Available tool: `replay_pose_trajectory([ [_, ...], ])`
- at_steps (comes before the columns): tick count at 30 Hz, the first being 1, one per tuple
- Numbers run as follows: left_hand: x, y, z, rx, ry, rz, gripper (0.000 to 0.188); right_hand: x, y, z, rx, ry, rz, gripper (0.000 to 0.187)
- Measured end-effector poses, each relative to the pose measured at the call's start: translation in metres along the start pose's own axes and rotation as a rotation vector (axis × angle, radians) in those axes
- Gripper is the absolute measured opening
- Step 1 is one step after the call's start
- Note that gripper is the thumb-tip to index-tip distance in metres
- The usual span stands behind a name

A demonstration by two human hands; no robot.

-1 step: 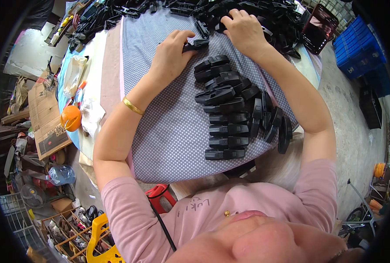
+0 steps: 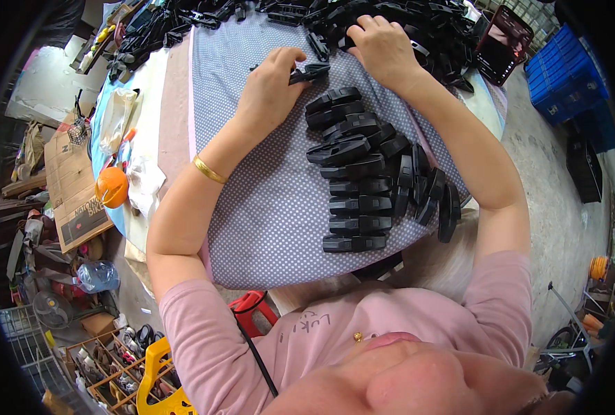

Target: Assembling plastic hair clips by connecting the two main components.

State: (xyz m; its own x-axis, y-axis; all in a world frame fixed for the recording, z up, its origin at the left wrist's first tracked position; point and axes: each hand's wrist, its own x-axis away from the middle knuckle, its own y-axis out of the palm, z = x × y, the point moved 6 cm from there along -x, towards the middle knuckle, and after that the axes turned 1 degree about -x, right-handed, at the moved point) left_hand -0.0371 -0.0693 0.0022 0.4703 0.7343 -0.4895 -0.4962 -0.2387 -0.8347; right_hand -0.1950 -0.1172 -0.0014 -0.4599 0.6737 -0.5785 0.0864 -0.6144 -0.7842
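Observation:
My left hand pinches a black plastic piece between thumb and fingers, just above the dotted cloth. Farther right, my right hand reaches to the near edge of a big heap of black plastic parts. Its fingers curl downward, and what they grip, if anything, is hidden. Between the two hands lies a loose black part. Closer to me, thick black plastic pieces lie in a curved row, several stacked side by side and others fanned out to the right.
A grey dotted cloth covers the table. On its left side sit an orange round object and crumpled white plastic. A phone leans at the far right. Blue crates stand on the floor beyond.
The black piece in my left hand has turned slightly. Both hands stay in nearly the same place.

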Motion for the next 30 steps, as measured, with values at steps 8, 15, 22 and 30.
replay_pose_trajectory([
  [8,0.011,-0.006,0.03,0.039,0.273,-0.123,0.026,-0.003,-0.007,-0.006,-0.123,-0.033,0.091,0.016],
  [15,0.015,-0.01,0.032,0.107,0.305,-0.125,0.027,-0.005,-0.002,-0.018,0.123,-0.185,0.095,0.013],
  [22,0.015,-0.003,0.026,0.1,0.108,-0.161,0.021,-0.01,-0.01,-0.013,-0.031,-0.187,0.231,0.008],
  [30,0.015,-0.015,0.004,0.12,-0.3,-0.139,0.021,-0.014,-0.021,-0.012,-0.382,-0.148,0.06,0.023],
])
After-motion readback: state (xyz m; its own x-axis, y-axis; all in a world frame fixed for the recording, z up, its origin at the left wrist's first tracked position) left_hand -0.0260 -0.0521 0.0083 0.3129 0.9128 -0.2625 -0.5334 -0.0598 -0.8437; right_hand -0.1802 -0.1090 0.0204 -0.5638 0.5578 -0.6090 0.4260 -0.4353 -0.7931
